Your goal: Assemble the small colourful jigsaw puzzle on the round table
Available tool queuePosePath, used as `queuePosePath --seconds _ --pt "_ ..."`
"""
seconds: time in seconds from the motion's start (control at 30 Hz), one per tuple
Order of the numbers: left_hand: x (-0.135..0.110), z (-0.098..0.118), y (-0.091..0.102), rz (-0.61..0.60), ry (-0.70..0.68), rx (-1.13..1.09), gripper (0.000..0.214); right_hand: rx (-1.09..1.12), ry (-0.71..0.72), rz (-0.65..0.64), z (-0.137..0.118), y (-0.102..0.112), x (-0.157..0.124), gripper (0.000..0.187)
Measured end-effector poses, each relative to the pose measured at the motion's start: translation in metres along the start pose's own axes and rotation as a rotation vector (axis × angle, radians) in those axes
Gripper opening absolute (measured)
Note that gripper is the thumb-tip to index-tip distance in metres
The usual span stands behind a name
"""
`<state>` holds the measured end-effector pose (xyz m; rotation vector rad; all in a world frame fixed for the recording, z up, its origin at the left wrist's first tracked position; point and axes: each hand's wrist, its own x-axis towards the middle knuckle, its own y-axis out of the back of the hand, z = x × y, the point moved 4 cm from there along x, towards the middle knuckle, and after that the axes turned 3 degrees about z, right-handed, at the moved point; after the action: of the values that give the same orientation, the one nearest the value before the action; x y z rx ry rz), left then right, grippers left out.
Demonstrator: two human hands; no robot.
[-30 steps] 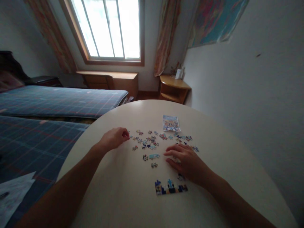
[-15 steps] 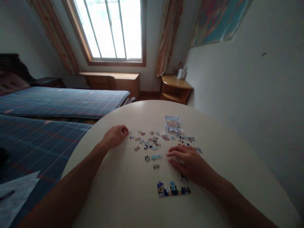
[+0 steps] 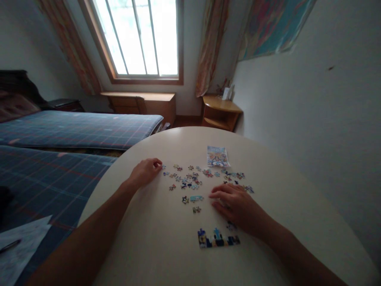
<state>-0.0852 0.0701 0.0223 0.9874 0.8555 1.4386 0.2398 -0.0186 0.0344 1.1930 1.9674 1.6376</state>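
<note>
At the left end of the scattered jigsaw pieces [image 3: 190, 176], my left hand [image 3: 145, 171] rests with thumb and forefinger pinched at the edge of a small bluish puzzle piece [image 3: 163, 167]. My right hand [image 3: 230, 202] lies palm down with its fingers stretched and apart, partly covering a few pieces. Below it is a joined strip of puzzle [image 3: 218, 241], dark blue with a light blue part. A two-piece light blue section [image 3: 196, 198] and a dark piece [image 3: 185, 200] lie left of my right fingertips, with another loose piece [image 3: 197, 209] nearer me.
A small printed picture sheet [image 3: 218, 156] lies behind the pieces on the round white table [image 3: 149, 238]. A bed with blue plaid mattress [image 3: 89, 127] stands to the left, with paper [image 3: 26, 242] and a pen [image 3: 10, 246] on the plaid surface. A white wall [image 3: 321, 127] runs along the right.
The whole view has shifted down very slightly. Both hands and the puzzle pieces keep practically the same places.
</note>
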Motion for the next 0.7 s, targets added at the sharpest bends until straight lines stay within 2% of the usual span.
queuePosePath --seconds 0.33,0.43,0.6,0.7 --pt "0.000 0.007 0.003 0.021 -0.056 -0.022 0.020 0.010 -0.007 -0.016 0.000 0.000 0.000 0.017" --pt "-0.005 0.021 0.003 0.011 -0.180 -0.063 0.022 0.009 -0.001 -0.009 -0.001 0.001 0.001 0.017" --pt "-0.018 0.045 -0.003 -0.106 -0.467 -0.136 0.021 -0.001 0.000 -0.001 -0.001 0.001 0.000 0.017" --pt "-0.020 0.048 -0.009 -0.130 -0.537 -0.132 0.023 -0.003 0.003 0.010 -0.002 0.002 0.000 0.016"
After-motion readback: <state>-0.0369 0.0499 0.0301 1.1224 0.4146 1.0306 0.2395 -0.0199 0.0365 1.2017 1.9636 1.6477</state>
